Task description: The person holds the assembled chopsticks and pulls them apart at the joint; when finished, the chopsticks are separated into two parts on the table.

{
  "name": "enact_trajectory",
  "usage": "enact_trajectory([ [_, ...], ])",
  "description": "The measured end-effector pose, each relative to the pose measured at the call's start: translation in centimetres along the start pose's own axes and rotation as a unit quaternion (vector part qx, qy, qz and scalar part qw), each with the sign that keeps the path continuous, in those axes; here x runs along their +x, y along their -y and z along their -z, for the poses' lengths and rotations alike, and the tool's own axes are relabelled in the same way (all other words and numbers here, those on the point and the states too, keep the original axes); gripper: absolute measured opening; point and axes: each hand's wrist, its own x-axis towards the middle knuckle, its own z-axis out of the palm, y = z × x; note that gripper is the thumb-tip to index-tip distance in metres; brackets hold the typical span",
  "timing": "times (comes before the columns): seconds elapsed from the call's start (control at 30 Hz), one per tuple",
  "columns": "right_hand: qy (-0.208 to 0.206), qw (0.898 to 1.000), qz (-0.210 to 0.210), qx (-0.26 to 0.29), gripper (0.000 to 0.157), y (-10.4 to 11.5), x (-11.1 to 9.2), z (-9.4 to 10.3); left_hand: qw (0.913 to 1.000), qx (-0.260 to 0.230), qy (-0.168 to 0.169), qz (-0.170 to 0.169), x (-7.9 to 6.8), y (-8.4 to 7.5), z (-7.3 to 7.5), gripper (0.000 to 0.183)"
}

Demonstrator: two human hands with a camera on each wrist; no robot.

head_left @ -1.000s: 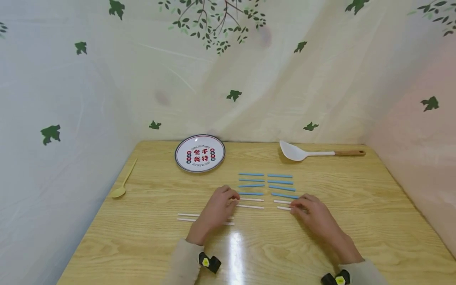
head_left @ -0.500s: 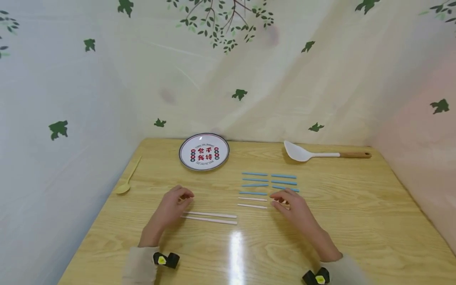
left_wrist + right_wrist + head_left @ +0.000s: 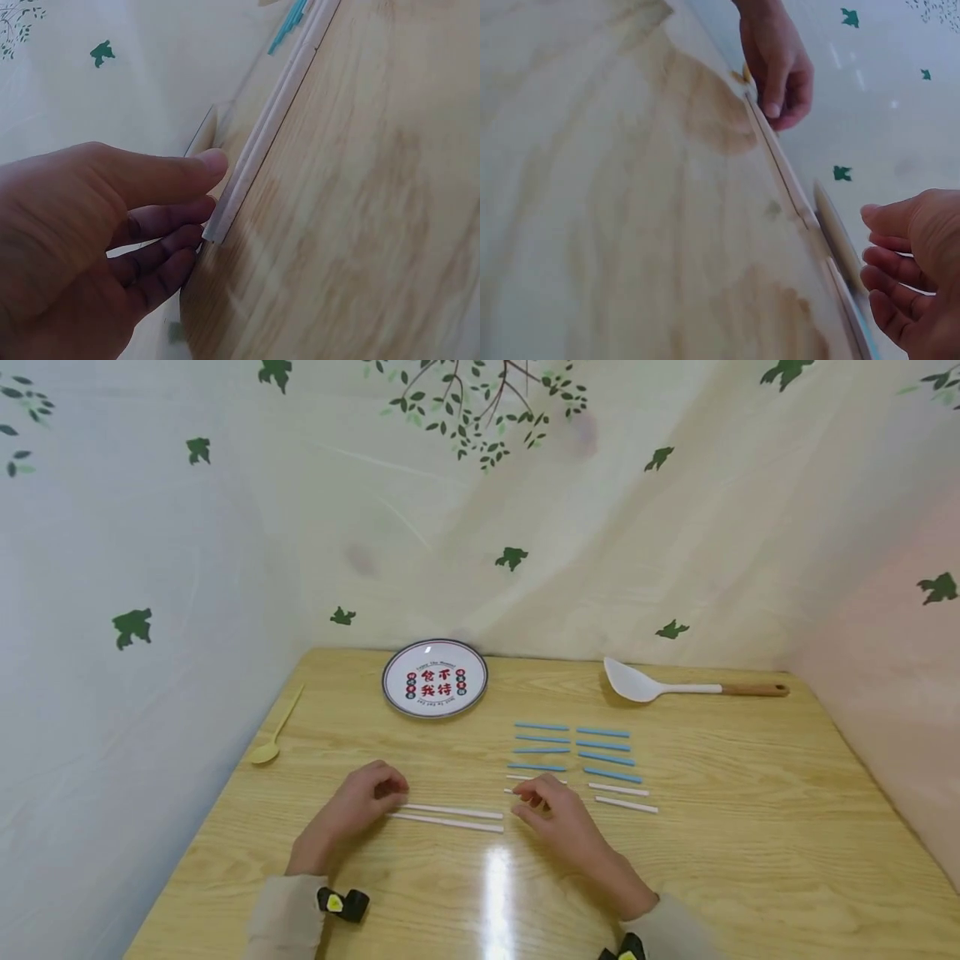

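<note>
Two long white chopsticks [image 3: 450, 822] lie side by side on the wooden table. My left hand [image 3: 351, 807] is at their left end, fingers loosely curved; in the left wrist view its thumb and fingertips are right beside the ends of the chopsticks [image 3: 259, 142], not closed round them. Just past their right end hovers my right hand [image 3: 562, 827], thumb and fingers apart with nothing between them in the right wrist view. It partly hides two thin white sticks [image 3: 536, 778]. Two more short white sticks [image 3: 625, 804] lie farther right.
Several short blue sticks [image 3: 542, 750] lie in two columns behind the white ones. A printed plate [image 3: 435, 706] and a white spatula [image 3: 633, 683] with wooden handle stand along the back. A yellow spoon [image 3: 265, 752] lies at the left edge.
My left hand has moved left from the short sticks to the long chopsticks' left end. My right hand has left the right-hand short white sticks and come left, near the chopsticks' other end.
</note>
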Motion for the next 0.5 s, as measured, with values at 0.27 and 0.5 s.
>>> enact_trajectory([
  [0.27, 0.037, 0.999, -0.004, -0.022, 0.019, 0.7, 0.4, -2.0, 0.9995, -0.006, 0.013, -0.026, 0.2, -0.2, -0.2, 0.005],
  [0.5, 0.047, 0.997, 0.002, -0.061, 0.01, 1.2, 0.3, -2.4, 0.9992, 0.007, 0.018, -0.036, 0.3, -0.5, -0.3, 0.005],
])
